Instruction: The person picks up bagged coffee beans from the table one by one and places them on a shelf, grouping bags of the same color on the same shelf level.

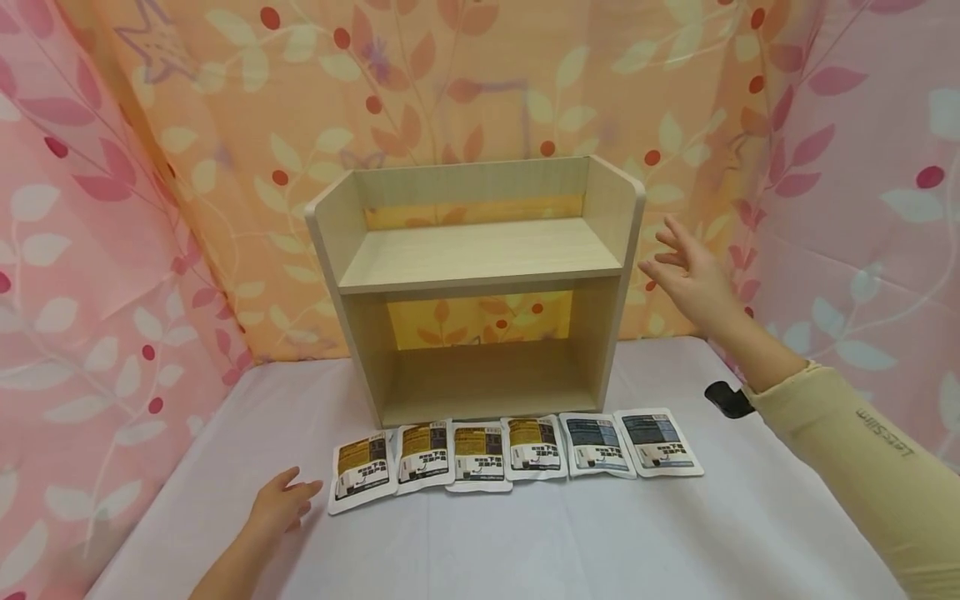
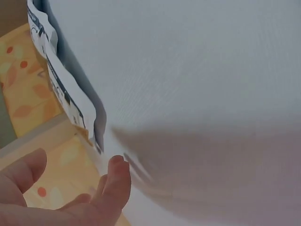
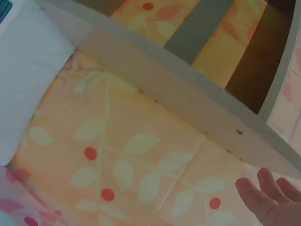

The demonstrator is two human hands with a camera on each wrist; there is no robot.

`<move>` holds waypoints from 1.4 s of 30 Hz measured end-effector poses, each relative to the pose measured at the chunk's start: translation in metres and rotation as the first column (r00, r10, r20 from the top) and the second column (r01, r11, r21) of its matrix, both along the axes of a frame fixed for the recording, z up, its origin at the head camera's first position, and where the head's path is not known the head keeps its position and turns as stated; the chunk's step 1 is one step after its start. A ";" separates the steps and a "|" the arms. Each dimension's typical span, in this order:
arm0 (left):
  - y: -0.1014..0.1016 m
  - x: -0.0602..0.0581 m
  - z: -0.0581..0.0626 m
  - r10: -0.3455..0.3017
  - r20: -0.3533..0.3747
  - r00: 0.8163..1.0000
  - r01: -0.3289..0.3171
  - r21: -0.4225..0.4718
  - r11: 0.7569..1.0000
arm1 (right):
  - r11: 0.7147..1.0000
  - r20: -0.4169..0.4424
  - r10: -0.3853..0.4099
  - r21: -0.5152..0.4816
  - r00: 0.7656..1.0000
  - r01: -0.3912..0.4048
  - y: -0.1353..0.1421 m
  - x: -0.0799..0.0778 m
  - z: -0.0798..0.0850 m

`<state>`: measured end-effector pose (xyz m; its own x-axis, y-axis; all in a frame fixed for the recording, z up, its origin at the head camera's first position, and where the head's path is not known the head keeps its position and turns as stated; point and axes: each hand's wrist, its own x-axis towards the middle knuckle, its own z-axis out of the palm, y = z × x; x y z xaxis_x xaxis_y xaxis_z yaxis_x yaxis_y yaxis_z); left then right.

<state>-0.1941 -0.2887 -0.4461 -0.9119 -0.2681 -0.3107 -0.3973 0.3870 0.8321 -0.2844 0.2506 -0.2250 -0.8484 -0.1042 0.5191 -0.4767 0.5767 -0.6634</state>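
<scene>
Several flat white packets with printed labels lie in a row before the shelf. The leftmost packet (image 1: 363, 471) has a brown and black label; the rightmost packet (image 1: 660, 443) has a dark blue one. My left hand (image 1: 281, 504) is beside the leftmost packet, fingers loosely bent and holding nothing. Up at the right, my right hand (image 1: 690, 275) is raised beside the right side panel of a pale wooden shelf (image 1: 480, 279), its fingers loosely extended around nothing. In the right wrist view, the fingers (image 3: 265, 193) appear just below that panel's edge.
The shelf has an upper board (image 1: 480, 254) and a lower compartment (image 1: 480, 375), with nothing on either. A black object (image 1: 727, 400) lies near the table's right edge, partly behind the right sleeve. Patterned curtains (image 1: 465, 83) surround the white-covered table (image 1: 465, 550).
</scene>
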 end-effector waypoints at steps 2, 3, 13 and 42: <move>0.000 0.001 -0.004 0.032 0.013 0.999 -0.032 0.016 0.999 | 0.999 0.044 0.006 -0.050 0.999 -0.004 -0.006 -0.003 0.004; 0.001 0.002 -0.005 0.040 0.013 0.999 -0.040 0.018 0.999 | 0.997 0.064 0.009 -0.081 0.998 -0.004 -0.010 -0.005 0.005; 0.009 0.003 -0.010 0.100 0.000 0.995 -0.100 -0.005 0.995 | 0.940 0.167 0.095 -0.339 0.981 -0.033 -0.029 -0.026 0.019; 0.026 -0.020 -0.008 0.156 0.086 0.984 -0.167 0.135 0.977 | 0.946 0.064 -0.040 -0.319 0.997 0.059 -0.038 -0.062 0.006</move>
<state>-0.2143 -0.2630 -0.4537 -0.8328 -0.3585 -0.4218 -0.5083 0.1934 0.8392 -0.3461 0.2129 -0.2192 -0.8770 0.1027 0.4694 -0.4097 0.3507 -0.8421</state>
